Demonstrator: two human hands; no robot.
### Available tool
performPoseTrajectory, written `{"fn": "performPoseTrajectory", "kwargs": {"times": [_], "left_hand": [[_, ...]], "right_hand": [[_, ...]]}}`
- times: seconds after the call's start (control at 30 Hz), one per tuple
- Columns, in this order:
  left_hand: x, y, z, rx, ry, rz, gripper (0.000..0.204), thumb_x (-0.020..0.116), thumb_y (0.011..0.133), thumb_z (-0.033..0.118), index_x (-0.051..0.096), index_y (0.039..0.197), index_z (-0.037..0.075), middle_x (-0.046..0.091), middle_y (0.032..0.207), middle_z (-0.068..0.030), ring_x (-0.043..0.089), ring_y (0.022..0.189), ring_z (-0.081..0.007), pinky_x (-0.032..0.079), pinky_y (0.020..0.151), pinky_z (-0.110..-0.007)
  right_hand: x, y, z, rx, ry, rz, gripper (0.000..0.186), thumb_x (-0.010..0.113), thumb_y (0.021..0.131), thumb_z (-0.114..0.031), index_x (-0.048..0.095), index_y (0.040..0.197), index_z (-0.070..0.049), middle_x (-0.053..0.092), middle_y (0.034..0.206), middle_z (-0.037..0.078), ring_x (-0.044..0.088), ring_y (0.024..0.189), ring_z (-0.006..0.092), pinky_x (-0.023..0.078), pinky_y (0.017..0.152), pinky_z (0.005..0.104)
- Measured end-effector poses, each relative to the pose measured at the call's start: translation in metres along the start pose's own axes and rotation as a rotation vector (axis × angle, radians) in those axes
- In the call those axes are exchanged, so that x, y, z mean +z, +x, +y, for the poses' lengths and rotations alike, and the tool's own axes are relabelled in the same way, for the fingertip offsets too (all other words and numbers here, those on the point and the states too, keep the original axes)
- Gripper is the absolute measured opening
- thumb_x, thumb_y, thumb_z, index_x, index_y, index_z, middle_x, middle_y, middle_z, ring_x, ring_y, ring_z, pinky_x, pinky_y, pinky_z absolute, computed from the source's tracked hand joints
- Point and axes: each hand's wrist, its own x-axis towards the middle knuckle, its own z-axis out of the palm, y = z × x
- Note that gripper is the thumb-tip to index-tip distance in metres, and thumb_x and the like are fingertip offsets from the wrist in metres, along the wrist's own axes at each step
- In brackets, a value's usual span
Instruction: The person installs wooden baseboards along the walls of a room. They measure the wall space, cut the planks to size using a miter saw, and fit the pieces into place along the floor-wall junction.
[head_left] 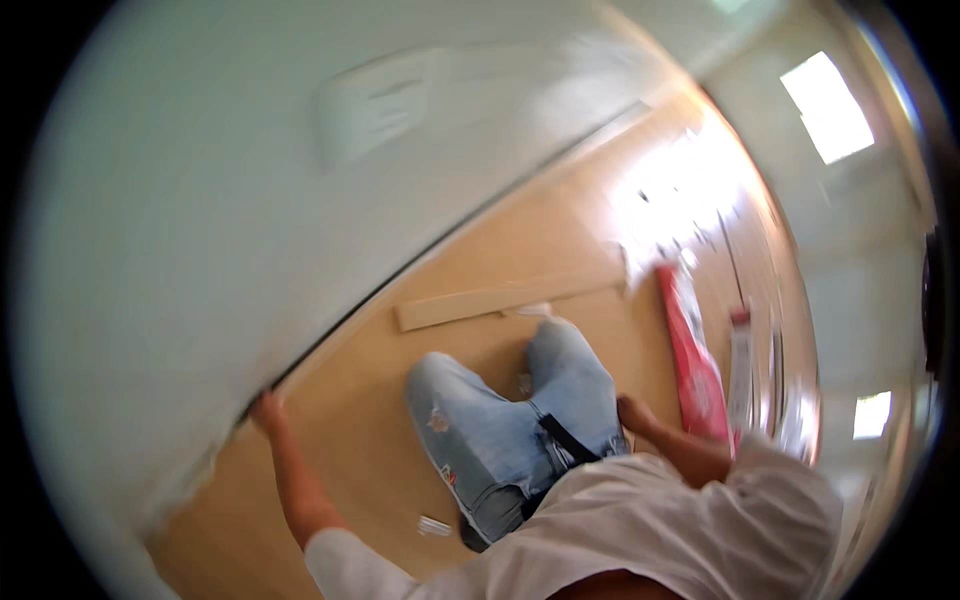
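Along the floor's edge point(370, 450) by the wall point(200, 220), my left hand point(265, 412) meets a dark strip point(400, 270); can't tell whether the fingers pinch or press. Right hand point(635, 413) beside my jeans point(490, 430), its grip unclear. Pale plank point(510, 302) between jeans and wall, red bag point(692, 355) off to my right.

We have our left arm point(292, 482) stretched forward and out to the left, nearly straight, with the left hand point(266, 411) at its end, too blurred for telling its grip. Our right arm point(697, 459) is bent, and the right hand point(630, 411), partly hidden, is beside our right thigh point(577, 376).
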Motion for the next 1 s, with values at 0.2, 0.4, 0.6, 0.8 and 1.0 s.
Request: {"fn": "performPoseTrajectory", "kwargs": {"times": [0.2, 0.4, 0.6, 0.8, 1.0], "left_hand": [[-0.044, -0.017, 0.017, 0.019, 0.108, -0.16, 0.031, 0.075, 0.076, 0.034, 0.067, 0.089, 0.007, 0.07, 0.089, -0.0165, 0.066, 0.085, -0.037, 0.051, 0.077, -0.048], [-0.073, -0.015, 0.071, 0.097, 0.053, -0.169, 0.031, 0.076, 0.076, 0.032, 0.067, 0.091, 0.007, 0.07, 0.091, -0.0163, 0.066, 0.087, -0.0362, 0.049, 0.079, -0.049], [-0.053, -0.004, 0.139, 0.17, -0.017, -0.073, 0.022, 0.068, 0.083, 0.026, 0.066, 0.093, 0.006, 0.069, 0.091, -0.0166, 0.064, 0.085, -0.0373, 0.049, 0.078, -0.049], [-0.061, -0.015, 0.174, 0.212, -0.034, 0.102, 0.021, 0.069, 0.08, 0.017, 0.065, 0.099, 0.008, 0.067, 0.092, -0.015, 0.062, 0.089, -0.0358, 0.049, 0.08, -0.047], [-0.029, -0.016, 0.149, 0.001, -0.439, 0.011, 0.02, 0.048, 0.091, 0.018, 0.064, 0.086, 0.007, 0.065, 0.092, -0.017, 0.06, 0.087, -0.0367, 0.046, 0.076, -0.05]], "right_hand": [[0.012, -0.025, -0.012, 0.119, 0.279, 0.108, 0.03, 0.047, 0.091, -0.018, 0.065, 0.109, -0.003, 0.067, 0.1, 0.024, 0.064, 0.095, 0.0394, 0.051, 0.085, 0.0432], [0.004, -0.035, -0.028, 0.152, 0.307, 0.071, 0.029, 0.051, 0.089, -0.02, 0.065, 0.108, -0.004, 0.068, 0.1, 0.023, 0.064, 0.096, 0.038, 0.051, 0.084, 0.0421], [0.001, -0.028, -0.021, 0.157, 0.352, 0.054, 0.03, 0.051, 0.088, -0.019, 0.065, 0.11, -0.004, 0.066, 0.102, 0.025, 0.065, 0.097, 0.0372, 0.05, 0.085, 0.042], [-0.001, 0.039, 0.013, 0.098, 0.805, 0.127, 0.026, 0.049, 0.101, -0.024, 0.058, 0.106, -0.001, 0.064, 0.087, 0.007, 0.063, 0.073, 0.0158, 0.05, 0.063, 0.0308], [-0.004, 0.19, -0.041, -0.324, 0.088, 0.311, 0.035, 0.042, 0.1, -0.024, 0.054, 0.123, 0.0, 0.06, 0.121, 0.022, 0.059, 0.111, 0.0367, 0.047, 0.092, 0.0435]]}}
